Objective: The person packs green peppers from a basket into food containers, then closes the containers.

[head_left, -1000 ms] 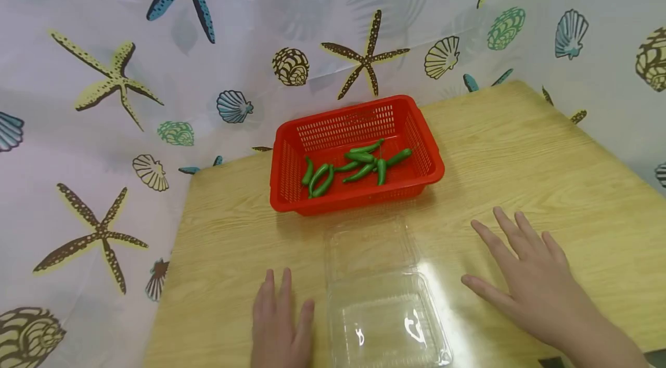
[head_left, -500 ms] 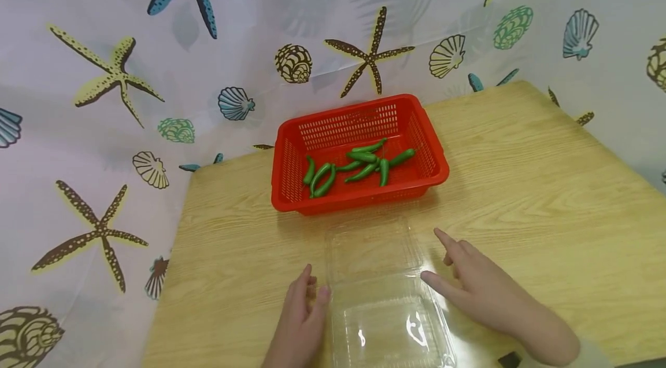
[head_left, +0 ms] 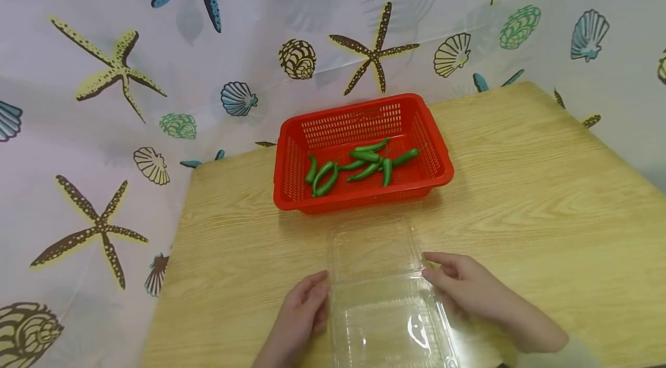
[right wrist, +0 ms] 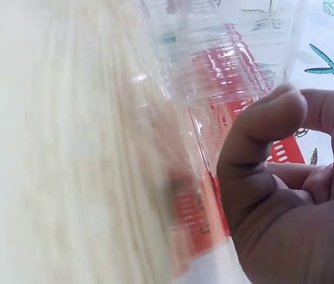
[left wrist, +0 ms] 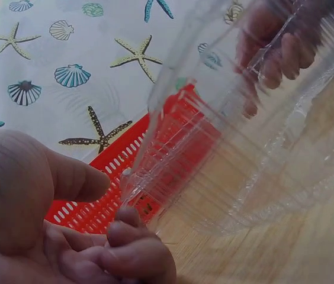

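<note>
A clear plastic clamshell container [head_left: 387, 322] lies unfolded, its lid half nearer the basket. My left hand [head_left: 302, 313] is at its left edge, near the fold. In the left wrist view, the thumb [left wrist: 81, 180] and bent fingers stand apart, with the container's edge [left wrist: 132, 186] right at the fingertips. Across from it, my right hand [head_left: 463, 284] reaches the right edge, index finger and thumb spaced apart at the fold. The right wrist view shows its bent thumb [right wrist: 262, 127] beside the clear plastic [right wrist: 214, 65].
Behind the container stands a red perforated basket [head_left: 364, 200] holding several green chili peppers [head_left: 366, 168]. The wooden table [head_left: 520, 183] extends to both sides. A white cloth [head_left: 218, 27] printed with starfish and shells hangs at the back and left.
Both hands have moved inward to the container's sides, and their spread fingers have bent. The right hand came in from farther right. Container and basket stay in place while the view shifts slightly.
</note>
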{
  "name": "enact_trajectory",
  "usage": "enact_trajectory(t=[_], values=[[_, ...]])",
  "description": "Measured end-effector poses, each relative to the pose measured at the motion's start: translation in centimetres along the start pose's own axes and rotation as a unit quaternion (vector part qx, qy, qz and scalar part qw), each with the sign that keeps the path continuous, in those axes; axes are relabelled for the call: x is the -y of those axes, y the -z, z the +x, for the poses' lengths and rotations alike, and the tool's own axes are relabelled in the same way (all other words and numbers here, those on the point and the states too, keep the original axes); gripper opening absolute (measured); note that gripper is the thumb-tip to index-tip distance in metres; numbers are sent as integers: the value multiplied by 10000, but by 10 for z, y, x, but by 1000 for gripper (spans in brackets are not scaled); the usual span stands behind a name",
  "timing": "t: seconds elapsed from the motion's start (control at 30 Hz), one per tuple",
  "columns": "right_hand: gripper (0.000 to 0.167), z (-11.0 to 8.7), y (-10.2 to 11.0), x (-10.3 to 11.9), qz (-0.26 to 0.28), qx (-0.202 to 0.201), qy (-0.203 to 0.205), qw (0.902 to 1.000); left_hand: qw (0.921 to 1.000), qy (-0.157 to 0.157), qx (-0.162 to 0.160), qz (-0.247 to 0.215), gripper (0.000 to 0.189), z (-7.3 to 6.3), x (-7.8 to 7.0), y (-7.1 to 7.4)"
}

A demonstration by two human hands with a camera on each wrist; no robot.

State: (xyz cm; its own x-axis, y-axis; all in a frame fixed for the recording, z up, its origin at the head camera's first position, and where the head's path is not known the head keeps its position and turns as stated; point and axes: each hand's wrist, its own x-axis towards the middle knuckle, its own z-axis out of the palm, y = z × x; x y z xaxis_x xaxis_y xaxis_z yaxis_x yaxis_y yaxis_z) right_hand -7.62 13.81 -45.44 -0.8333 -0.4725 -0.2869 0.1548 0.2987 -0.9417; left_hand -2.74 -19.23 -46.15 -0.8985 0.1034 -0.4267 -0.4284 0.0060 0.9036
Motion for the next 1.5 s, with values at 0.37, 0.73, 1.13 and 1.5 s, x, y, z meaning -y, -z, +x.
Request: enact_trajectory(t=[0.37, 0.73, 1.13, 1.5], values=[[63, -2, -4, -5, 332, 98, 364, 9987, 9993, 168, 258, -210, 53, -2, -2, 1], [50, -9, -9, -1, 270, -9, 352, 9990, 9991, -224, 355, 111, 40, -17, 6, 3], [35, 10, -15, 14, -182, -193, 515, 9983, 9967, -638, -70, 502, 30, -13, -1, 12], [28, 50, -25, 37, -491, -341, 641, 9962, 9934, -590, -770, 614, 20, 13, -22, 38]])
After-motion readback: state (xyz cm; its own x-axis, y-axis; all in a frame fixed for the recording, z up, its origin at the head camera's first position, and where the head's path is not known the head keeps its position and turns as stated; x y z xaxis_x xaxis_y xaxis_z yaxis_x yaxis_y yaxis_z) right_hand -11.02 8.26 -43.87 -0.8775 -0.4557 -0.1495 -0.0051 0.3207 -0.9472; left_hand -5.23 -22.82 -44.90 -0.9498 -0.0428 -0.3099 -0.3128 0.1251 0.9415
